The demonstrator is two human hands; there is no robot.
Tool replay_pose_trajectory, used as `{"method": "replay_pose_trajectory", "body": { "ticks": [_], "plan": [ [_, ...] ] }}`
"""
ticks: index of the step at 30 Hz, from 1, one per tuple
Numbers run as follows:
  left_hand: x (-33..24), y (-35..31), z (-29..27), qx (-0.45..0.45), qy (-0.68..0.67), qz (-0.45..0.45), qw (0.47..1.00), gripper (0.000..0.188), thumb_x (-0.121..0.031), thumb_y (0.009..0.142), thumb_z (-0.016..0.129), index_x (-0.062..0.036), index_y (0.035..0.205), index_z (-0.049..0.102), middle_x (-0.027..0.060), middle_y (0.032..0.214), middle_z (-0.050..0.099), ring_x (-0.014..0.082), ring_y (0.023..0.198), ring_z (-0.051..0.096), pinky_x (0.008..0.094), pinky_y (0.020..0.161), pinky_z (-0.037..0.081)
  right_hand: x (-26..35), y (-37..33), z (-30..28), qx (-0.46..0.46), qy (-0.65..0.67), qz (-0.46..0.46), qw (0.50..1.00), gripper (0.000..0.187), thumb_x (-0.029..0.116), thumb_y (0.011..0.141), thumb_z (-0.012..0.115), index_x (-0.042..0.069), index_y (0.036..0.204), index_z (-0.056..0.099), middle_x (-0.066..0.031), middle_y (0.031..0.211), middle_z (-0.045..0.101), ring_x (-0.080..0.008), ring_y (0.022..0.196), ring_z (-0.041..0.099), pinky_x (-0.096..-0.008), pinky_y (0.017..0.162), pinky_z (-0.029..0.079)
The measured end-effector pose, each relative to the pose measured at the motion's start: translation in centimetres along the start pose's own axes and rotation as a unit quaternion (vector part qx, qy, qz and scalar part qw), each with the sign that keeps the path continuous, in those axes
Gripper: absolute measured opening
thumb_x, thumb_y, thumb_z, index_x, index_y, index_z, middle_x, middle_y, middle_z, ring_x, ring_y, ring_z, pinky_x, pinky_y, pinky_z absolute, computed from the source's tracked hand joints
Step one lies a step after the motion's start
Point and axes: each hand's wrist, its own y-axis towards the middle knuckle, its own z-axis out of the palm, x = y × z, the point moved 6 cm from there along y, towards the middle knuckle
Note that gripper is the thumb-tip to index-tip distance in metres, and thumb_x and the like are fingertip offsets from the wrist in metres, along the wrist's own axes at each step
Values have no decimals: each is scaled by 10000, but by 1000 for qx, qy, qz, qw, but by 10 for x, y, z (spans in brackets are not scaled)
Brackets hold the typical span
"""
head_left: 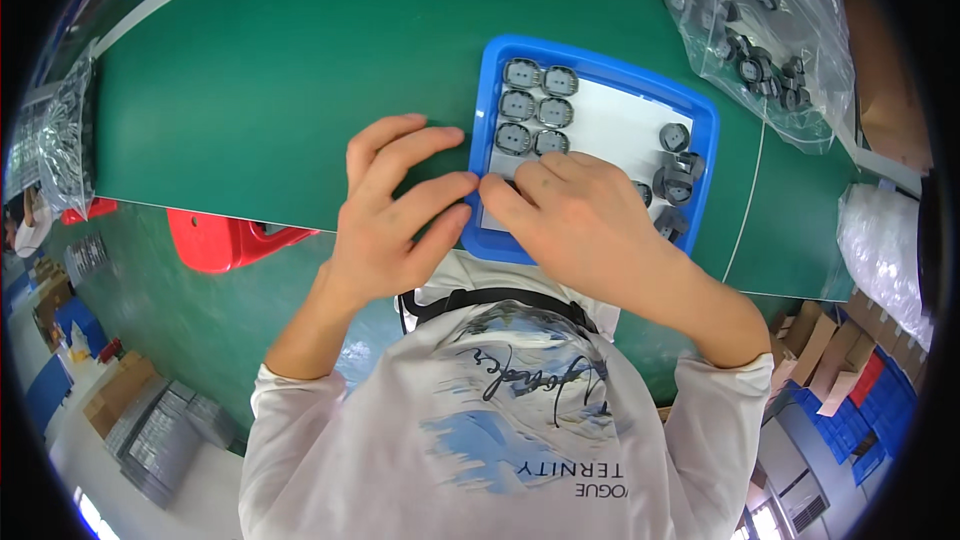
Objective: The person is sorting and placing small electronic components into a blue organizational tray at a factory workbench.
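Note:
A blue tray [610,65] with a white liner [615,120] sits on the green table. Along its left side, small round grey plastic parts [555,112] stand in two neat columns. More such parts [680,175] lie loosely at its right side. My right hand [580,220] reaches over the tray's near left corner, fingers curled and closed around a dark grey part that they mostly hide. Beside the tray's left rim is my left hand [390,205], its fingers apart and nothing seen in them; its index fingertip comes close to the right thumb.
A clear plastic bag [770,40] of similar grey parts lies at the far right. A wrapped clear bundle [65,140] rests at the table's left end, bubble wrap [885,250] at the right. A red stool [225,240] stands below the table's near edge.

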Motion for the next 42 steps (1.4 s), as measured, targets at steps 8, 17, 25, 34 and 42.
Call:
{"method": "replay_pose_trajectory", "body": {
  "ticks": [8,17,25,34,42],
  "plan": [
    [-4,16,15,105,1,15,994,287,-121,690,803,-67,968,755,172,1472,523,442,1370,389,519,1101,367,-6,-2,-9,-29,49,1,998,249,77,706,719,72,955,719,-52,830,563,-223,715,599,-353,609,504],
    [-8,20,23,98,9,-9,995,207,-148,713,830,-35,809,685,194,1474,486,473,1361,379,571,1072,329,-12,3,-10,-18,96,-44,994,166,48,709,710,51,870,671,-62,851,570,-246,763,605,-369,620,506],
    [-22,18,27,110,55,20,992,151,-103,718,786,-24,804,690,213,1488,483,485,1376,368,582,1067,333,-52,-29,-65,-38,151,87,984,204,-3,789,724,18,989,688,-116,980,708,-284,858,646,-361,728,525],
    [-24,23,28,177,32,78,981,127,-61,711,765,-43,807,685,196,1521,459,479,1385,366,595,1061,348,-34,-53,-32,65,10,103,992,241,33,692,769,41,904,658,-85,986,628,-300,982,586,-416,830,499],
    [-26,30,35,201,65,96,973,180,-101,708,815,-39,814,682,192,1547,446,475,1405,363,597,1072,345,-31,-54,-22,-23,-9,109,994,247,63,683,803,60,883,658,-66,947,606,-278,896,589,-396,779,487]
  ]
}}
